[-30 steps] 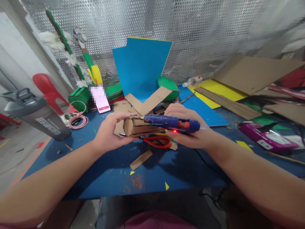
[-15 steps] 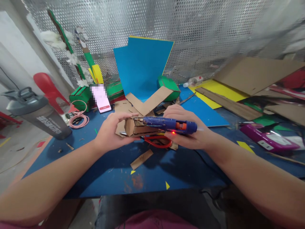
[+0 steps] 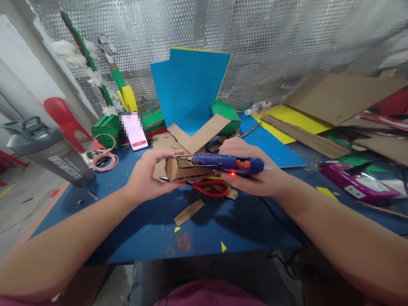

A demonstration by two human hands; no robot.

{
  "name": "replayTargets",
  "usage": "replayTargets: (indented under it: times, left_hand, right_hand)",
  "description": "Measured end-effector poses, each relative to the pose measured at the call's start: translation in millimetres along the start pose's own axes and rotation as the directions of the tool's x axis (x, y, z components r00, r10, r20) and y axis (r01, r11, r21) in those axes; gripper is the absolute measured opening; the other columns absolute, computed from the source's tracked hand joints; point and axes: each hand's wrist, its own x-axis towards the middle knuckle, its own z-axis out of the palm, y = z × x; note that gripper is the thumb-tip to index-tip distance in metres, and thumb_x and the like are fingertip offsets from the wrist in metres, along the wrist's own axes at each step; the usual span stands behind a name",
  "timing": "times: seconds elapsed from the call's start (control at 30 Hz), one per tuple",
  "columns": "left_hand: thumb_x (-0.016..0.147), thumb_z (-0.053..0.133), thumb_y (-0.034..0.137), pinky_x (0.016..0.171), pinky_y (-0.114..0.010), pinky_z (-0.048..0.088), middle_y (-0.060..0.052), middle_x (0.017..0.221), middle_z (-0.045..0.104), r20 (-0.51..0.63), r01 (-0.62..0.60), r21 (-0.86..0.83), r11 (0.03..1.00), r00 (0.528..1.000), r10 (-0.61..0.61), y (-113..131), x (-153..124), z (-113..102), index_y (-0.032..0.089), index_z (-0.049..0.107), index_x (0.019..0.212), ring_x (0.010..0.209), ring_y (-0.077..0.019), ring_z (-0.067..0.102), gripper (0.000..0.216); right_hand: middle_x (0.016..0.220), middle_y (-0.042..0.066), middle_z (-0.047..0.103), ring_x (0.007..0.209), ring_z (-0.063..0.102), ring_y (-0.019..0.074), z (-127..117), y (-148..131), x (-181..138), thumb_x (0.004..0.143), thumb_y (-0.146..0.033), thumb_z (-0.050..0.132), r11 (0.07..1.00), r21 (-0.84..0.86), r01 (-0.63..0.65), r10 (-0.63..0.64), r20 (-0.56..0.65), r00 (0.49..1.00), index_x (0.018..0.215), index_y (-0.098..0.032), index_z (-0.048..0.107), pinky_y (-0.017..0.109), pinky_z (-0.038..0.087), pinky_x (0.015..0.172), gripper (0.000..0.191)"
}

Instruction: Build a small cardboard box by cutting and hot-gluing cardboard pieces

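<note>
My left hand (image 3: 149, 174) is closed around the left end of a small folded cardboard box (image 3: 186, 171), thumb below and fingers above. In my right hand (image 3: 251, 170) is a blue glue gun (image 3: 223, 161), lying level with a red light lit on its side. Its nozzle points left and reaches the box's upper edge; whether it touches is hard to tell. Red-handled scissors (image 3: 212, 188) lie on the table just below the box, partly hidden. Two cardboard strips (image 3: 210, 132) form a V shape behind my hands.
A shaker bottle (image 3: 52, 151), a pink coiled cable (image 3: 105, 159) and a phone (image 3: 135, 131) stand or lie at left. Blue boards (image 3: 191, 89) lean at the back beside a green box (image 3: 225, 115). A purple power strip (image 3: 347, 182) and cardboard sheets (image 3: 347, 97) are at right.
Almost nothing differs. The view has shifted very slightly; both hands keep the box and the glue gun in the same pose.
</note>
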Motion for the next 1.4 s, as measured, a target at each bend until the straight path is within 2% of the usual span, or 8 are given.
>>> replayTargets:
  times: [0.2,0.47,0.63,1.0,1.17,1.4]
  left_hand:
    - [0.079,0.100,0.056,0.090,-0.042,0.067,-0.012,0.130,0.083,-0.024,-0.009,-0.008,1.000,1.000,0.009,2,2,0,0.027,0.062,0.141,0.116,-0.0293,0.082,0.078]
    - [0.076,0.102,0.056,0.099,-0.048,0.069,-0.015,0.131,0.082,-0.044,0.024,-0.107,0.994,0.999,-0.029,-3,-2,4,0.029,0.061,0.139,0.121,-0.0332,0.083,0.080]
    - [0.076,0.103,0.051,0.105,-0.051,0.068,-0.016,0.134,0.080,-0.067,0.029,-0.174,0.984,0.997,-0.041,-6,-5,5,0.030,0.060,0.142,0.126,-0.0345,0.081,0.081]
    - [0.077,0.102,0.053,0.106,-0.050,0.069,-0.016,0.134,0.081,-0.058,0.031,-0.166,0.986,0.997,-0.041,-6,-4,5,0.029,0.059,0.142,0.127,-0.0345,0.081,0.081]
    - [0.074,0.105,0.050,0.106,-0.052,0.068,-0.017,0.134,0.081,-0.047,0.028,-0.150,0.988,0.998,-0.036,-7,-5,5,0.030,0.058,0.142,0.126,-0.0358,0.081,0.085]
    - [0.076,0.102,0.054,0.106,-0.051,0.069,-0.015,0.134,0.081,-0.072,0.000,-0.154,0.988,0.997,-0.011,-8,-4,4,0.030,0.058,0.142,0.126,-0.0359,0.081,0.082]
  right_hand:
    - [0.079,0.000,0.064,0.074,0.056,0.0204,-7,0,2,0.101,-0.034,0.070,1.000,0.004,-0.019,0.019,0.044,0.999,0.087,-0.027,0.055,0.040,0.046,0.077,0.022]
    - [0.077,0.000,0.060,0.073,0.055,0.0215,-12,3,3,0.100,-0.032,0.071,0.997,0.055,-0.047,0.043,0.062,0.997,0.085,-0.028,0.054,0.042,0.046,0.076,0.023]
    - [0.077,-0.001,0.060,0.072,0.055,0.0197,-15,5,1,0.101,-0.029,0.071,0.998,0.057,-0.038,0.034,0.077,0.996,0.087,-0.027,0.055,0.040,0.046,0.074,0.021]
    - [0.080,0.001,0.065,0.076,0.058,0.0220,-10,4,-1,0.102,-0.031,0.071,0.996,0.086,-0.027,0.024,0.029,0.999,0.090,-0.027,0.060,0.041,0.049,0.076,0.017]
    - [0.080,0.001,0.065,0.075,0.057,0.0210,-10,3,1,0.102,-0.030,0.070,0.997,0.076,-0.032,0.025,0.086,0.996,0.090,-0.027,0.059,0.040,0.049,0.075,0.017]
    - [0.085,0.002,0.066,0.079,0.059,0.0229,-14,8,-3,0.102,-0.033,0.071,0.997,0.058,-0.060,0.056,0.059,0.997,0.093,-0.028,0.062,0.041,0.049,0.075,0.014]
